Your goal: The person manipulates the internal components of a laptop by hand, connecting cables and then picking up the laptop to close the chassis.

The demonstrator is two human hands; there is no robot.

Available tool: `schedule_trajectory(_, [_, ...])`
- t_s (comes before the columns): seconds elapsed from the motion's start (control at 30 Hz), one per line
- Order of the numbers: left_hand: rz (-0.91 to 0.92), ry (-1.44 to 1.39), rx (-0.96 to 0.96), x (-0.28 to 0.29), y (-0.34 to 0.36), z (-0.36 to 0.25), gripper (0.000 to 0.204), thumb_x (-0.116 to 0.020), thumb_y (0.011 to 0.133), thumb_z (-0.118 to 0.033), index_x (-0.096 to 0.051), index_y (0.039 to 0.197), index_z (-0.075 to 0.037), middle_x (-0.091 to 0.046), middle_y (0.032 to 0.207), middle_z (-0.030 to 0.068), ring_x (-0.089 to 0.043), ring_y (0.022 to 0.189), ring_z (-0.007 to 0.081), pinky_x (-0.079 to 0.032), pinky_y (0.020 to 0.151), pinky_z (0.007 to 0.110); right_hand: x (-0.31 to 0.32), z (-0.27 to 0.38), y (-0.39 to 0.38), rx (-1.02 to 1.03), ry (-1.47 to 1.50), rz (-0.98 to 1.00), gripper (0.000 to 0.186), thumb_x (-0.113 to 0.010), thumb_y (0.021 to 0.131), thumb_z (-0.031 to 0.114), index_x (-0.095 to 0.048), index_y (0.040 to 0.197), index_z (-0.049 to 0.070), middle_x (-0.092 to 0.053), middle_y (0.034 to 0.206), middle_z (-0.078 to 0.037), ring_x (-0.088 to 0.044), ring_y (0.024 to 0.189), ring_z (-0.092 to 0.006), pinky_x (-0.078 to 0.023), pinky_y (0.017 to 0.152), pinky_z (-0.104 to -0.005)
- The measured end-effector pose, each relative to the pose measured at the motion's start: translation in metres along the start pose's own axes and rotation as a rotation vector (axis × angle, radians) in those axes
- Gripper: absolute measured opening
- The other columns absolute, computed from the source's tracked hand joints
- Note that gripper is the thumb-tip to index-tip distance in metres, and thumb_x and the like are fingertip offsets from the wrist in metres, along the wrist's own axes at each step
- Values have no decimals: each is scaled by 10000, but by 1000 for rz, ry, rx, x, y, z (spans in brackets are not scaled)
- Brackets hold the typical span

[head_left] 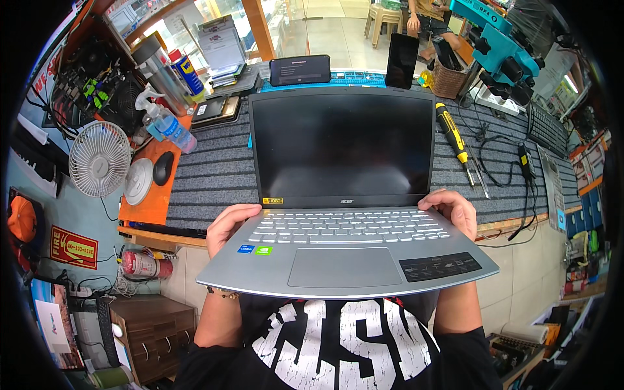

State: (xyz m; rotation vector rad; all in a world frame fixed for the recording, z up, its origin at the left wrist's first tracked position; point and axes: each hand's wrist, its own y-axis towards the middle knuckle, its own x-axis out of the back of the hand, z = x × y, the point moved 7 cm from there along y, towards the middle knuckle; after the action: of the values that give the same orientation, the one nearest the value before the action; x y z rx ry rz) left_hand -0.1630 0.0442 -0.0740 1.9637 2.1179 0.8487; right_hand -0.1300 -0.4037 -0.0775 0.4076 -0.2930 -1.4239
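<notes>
An opened silver laptop (344,266) is held between my two hands, its near edge out past the workbench and close to my body. Its dark screen (344,149) stands upright and shows no picture. My left hand (229,224) grips the left side near the hinge, the thumb lying on top beside the keyboard. On the opposite side my right hand (455,211) holds the corner by the hinge, thumb and bent fingers at the edge. The rest of the fingers are hidden under the laptop.
A striped grey mat (214,175) covers the bench. Right of the laptop lie a yellow-black electric screwdriver (452,130), thin tools and cables. Leftward stand a spray bottle (172,127), a fan (99,159) and a black mouse (163,168). Two phones and a teal microscope (504,52) are behind; a person sits beyond.
</notes>
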Motion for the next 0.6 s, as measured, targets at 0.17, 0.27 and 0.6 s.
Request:
schedule_trajectory(0.17, [2,-6,-3,1,0,1,279,-747,1008,-16,-814,1265,71,-780,1272,187,-780,1105,215,-616,978,319,-1,1,0,-3,-6,-5,660,-553,1183,532,-759,1172,-95,-773,1057,-225,-750,987,-267,-593,866,-371])
schedule_trajectory(0.27, [4,-13,-4,1,0,1,278,-749,1009,-19,-814,1265,70,-781,1272,187,-780,1105,215,-616,976,318,-1,1,0,-11,15,-16,670,-559,1182,536,-777,1181,-97,-795,1065,-205,-756,977,-246,-582,886,-358])
schedule_trajectory(0.6, [-8,12,-5,0,0,0,279,-765,1007,-37,-817,1261,66,-784,1264,185,-777,1100,210,-612,966,312,-1,1,0,-9,15,-19,656,-561,1181,524,-783,1182,-94,-797,1064,-203,-756,982,-244,-576,894,-356])
